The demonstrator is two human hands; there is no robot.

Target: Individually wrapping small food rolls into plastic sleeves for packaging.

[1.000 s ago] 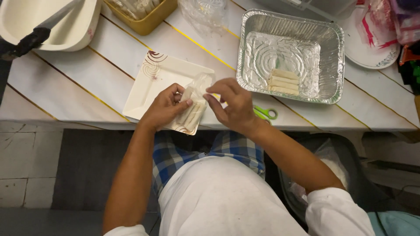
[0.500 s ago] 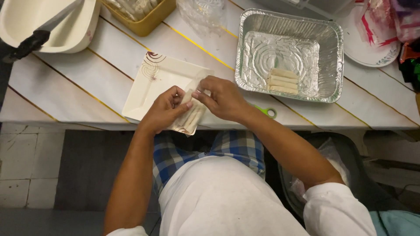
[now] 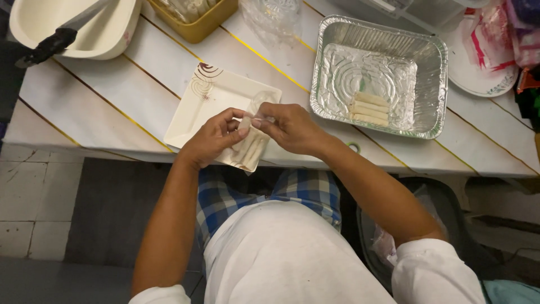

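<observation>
My left hand and my right hand meet over the near corner of a square cream plate with a brown swirl pattern. Between the fingertips of both hands is a thin pale wrapper, partly rolled, its lower end resting on the plate's near edge. To the right stands a foil tray with a few finished pale rolls lying side by side on its floor.
A cream bowl with a black-handled utensil sits at the far left. A yellow container and clear plastic lie behind the plate. A white plate with bags is at the right. Something green lies by the table edge.
My right hand has slid left to meet the left hand, and the wrapper has been rolled tighter. The view is otherwise the same.
</observation>
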